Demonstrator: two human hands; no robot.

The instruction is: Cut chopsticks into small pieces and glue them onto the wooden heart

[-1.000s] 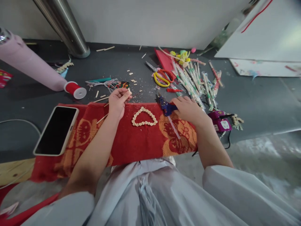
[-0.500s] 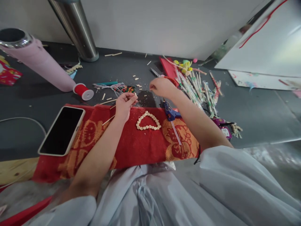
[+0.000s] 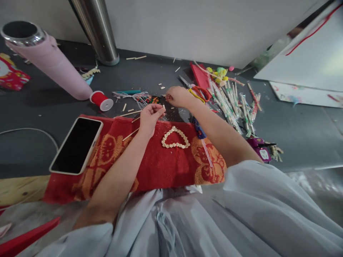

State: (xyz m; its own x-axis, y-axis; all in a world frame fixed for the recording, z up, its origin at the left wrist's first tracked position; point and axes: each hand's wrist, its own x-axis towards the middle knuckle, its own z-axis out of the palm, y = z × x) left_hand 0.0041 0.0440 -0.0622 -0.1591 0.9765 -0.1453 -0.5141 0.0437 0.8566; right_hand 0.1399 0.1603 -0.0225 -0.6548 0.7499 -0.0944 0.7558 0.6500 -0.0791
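Note:
My left hand (image 3: 150,119) is closed in a pinch on a short wooden stick piece (image 3: 163,106), above the far edge of a red towel (image 3: 150,167). Beyond it, my right hand (image 3: 178,96) reaches down with fingers drawn together, by the loose stick pieces (image 3: 162,87) on the dark table. What its fingertips hold, if anything, is hidden. A heart-shaped outline of small pale wooden pieces (image 3: 175,145) lies on the towel below both hands. A blue glue gun (image 3: 199,131) with a clear glue stick rests partly beneath my right forearm.
Scissors (image 3: 205,93) with orange and yellow handles lie behind my right forearm, beside several wrapped sticks (image 3: 223,103). To the left are a phone (image 3: 77,144), a spool of red thread (image 3: 100,101) and a leaning pink tumbler (image 3: 50,60). A steel bottle (image 3: 100,32) stands behind.
My right hand has moved left and down to the loose stick pieces, uncovering the scissors' handles. My left hand keeps its pinch on the stick piece. The whole view has shifted slightly.

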